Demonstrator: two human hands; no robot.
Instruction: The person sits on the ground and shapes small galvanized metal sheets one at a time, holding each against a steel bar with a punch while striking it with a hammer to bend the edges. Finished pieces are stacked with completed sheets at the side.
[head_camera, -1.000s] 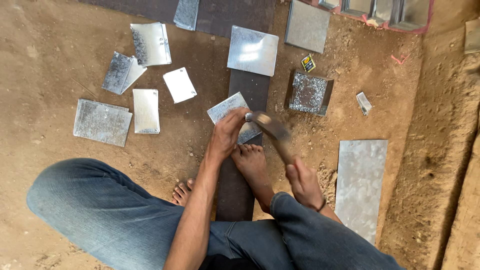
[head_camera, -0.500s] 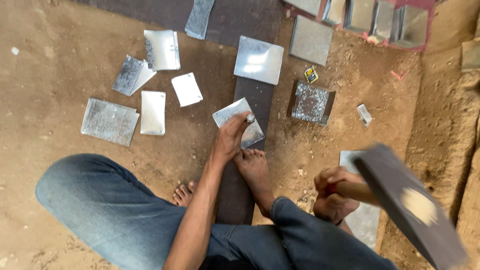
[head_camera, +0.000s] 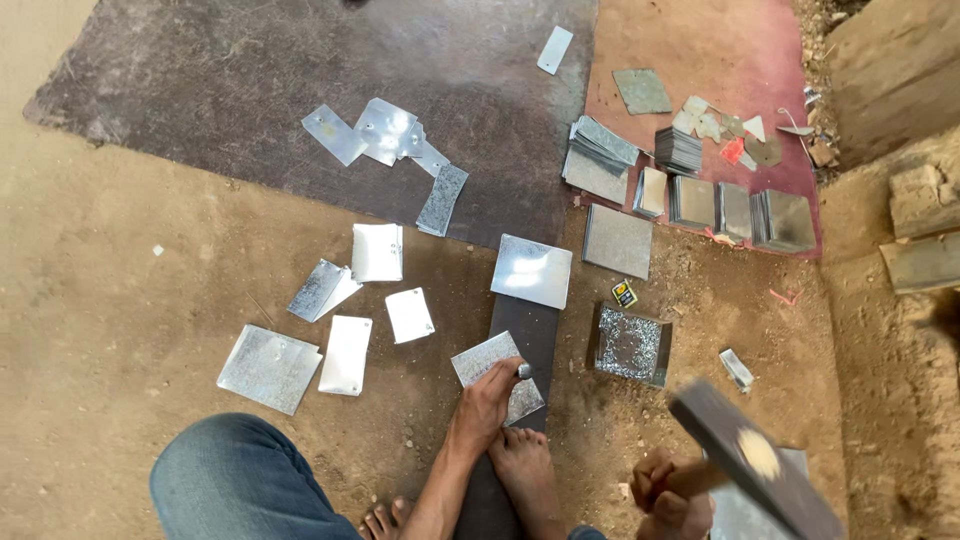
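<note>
My left hand (head_camera: 483, 408) is closed around a small metal punch (head_camera: 523, 371), its tip on a small galvanised sheet (head_camera: 487, 361). The sheet lies across a dark iron bar (head_camera: 531, 325) on the dirt floor. My bare foot (head_camera: 522, 470) rests on the bar just behind the hand. At the lower right, my right hand (head_camera: 664, 492) grips the wooden handle of a hammer (head_camera: 752, 458). Its dark, blurred head is raised in the air, well to the right of the punch.
Cut metal sheets (head_camera: 345, 355) lie scattered to the left and on a dark mat (head_camera: 300, 90). A larger sheet (head_camera: 531, 270) rests on the bar's far end. A tray of small shiny bits (head_camera: 630, 345) sits right of the bar. Stacked sheets (head_camera: 735, 212) stand on a red mat; bricks (head_camera: 920, 200) lie far right.
The hammer has left the punch and swung up to the lower right. My left hand has kept the punch on the sheet. My view has tilted up, showing the mats farther away.
</note>
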